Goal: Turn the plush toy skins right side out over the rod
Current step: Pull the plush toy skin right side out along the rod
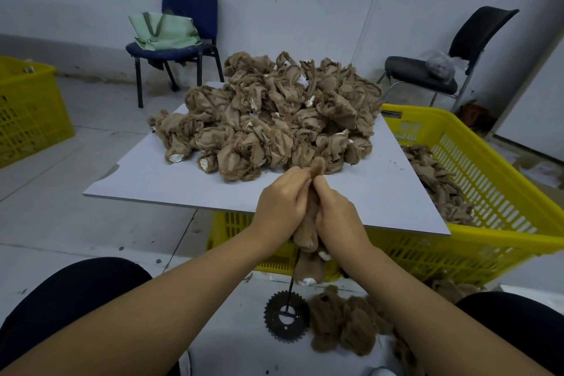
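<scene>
Both hands, the left hand (pixel 279 203) and the right hand (pixel 337 210), grip one brown plush skin (pixel 308 232) bunched over a thin dark rod (pixel 291 284) that stands on a toothed black base (pixel 285 316) on the floor. Just beyond them, a heap of inside-out skins (pixel 274 113) covers the grey tabletop (pixel 158 174), and finished furry skins (pixel 341 322) lie beside the base.
</scene>
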Demonstrator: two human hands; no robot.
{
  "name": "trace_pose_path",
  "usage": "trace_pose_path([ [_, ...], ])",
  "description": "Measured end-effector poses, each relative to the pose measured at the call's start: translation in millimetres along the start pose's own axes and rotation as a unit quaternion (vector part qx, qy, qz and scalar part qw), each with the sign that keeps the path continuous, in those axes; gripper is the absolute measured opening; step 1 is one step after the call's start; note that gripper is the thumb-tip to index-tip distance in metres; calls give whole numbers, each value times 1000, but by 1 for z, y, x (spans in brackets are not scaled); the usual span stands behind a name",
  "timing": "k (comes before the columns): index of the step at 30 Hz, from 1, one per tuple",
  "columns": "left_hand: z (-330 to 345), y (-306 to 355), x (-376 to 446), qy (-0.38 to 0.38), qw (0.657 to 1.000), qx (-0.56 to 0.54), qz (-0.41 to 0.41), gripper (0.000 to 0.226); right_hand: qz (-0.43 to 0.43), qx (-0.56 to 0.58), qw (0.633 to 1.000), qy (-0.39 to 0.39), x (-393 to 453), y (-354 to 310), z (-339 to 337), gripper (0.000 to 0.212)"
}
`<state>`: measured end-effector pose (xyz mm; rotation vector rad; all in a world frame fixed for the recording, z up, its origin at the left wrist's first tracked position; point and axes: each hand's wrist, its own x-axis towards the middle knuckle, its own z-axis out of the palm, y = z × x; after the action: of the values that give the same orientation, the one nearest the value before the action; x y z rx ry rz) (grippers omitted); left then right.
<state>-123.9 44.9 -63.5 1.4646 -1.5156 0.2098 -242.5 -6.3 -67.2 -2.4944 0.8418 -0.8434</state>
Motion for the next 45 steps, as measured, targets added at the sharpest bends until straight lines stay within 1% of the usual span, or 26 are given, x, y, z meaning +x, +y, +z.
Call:
trace_pose_path([
  [4,-2,0,-1,6,1000,-2,-10,16,8,-11,1000,7,-1,-4,-2,13],
  [7,-1,5,2,45,997,-32,-46,17,20,-17,999,28,4,-5,-7,6],
  [9,-1,10,5,68,995,-46,-57,15,19,-19,998,49,8,-6,-10,7],
  [10,-2,12,9,76,995,-47,-54,13,16,-13,998,65,9,-7,-10,8],
  [12,-3,15,20,82,995,-44,-31,11,21,7,995,95,13,-8,-11,17],
  [15,-4,17,35,63,997,-33,9,10,50,38,992,111,18,-8,-9,24],
  [20,-5,8,46,13,999,-21,30,12,64,67,988,120,23,-5,-5,27],
  [23,-8,3,51,-2,999,-19,40,11,57,82,988,114,24,-4,-3,32],
  [25,-9,0,45,-4,999,-30,33,10,55,89,990,93,21,-2,0,29],
  [28,-7,-5,27,-26,999,-39,13,13,61,91,993,55,11,1,5,18],
  [30,-5,-7,15,-32,998,-48,-22,16,63,93,993,37,6,2,8,13],
  [32,-2,-7,6,-44,995,-48,-80,23,61,85,994,26,5,-1,10,14],
  [34,2,-4,0,-52,990,-25,-132,31,63,69,995,28,4,-4,12,19],
  [36,4,1,1,-55,985,-16,-164,35,68,66,994,45,4,-6,12,23],
  [37,3,4,4,-56,984,-16,-167,36,70,68,994,54,5,-7,11,23],
  [39,1,11,14,-49,988,-18,-148,35,69,78,992,76,9,-8,6,23],
  [42,-9,19,31,-23,997,0,-70,30,49,103,986,120,17,-11,-3,33],
  [45,-15,21,41,-23,999,31,-1,28,48,125,981,137,22,-11,-5,30],
])
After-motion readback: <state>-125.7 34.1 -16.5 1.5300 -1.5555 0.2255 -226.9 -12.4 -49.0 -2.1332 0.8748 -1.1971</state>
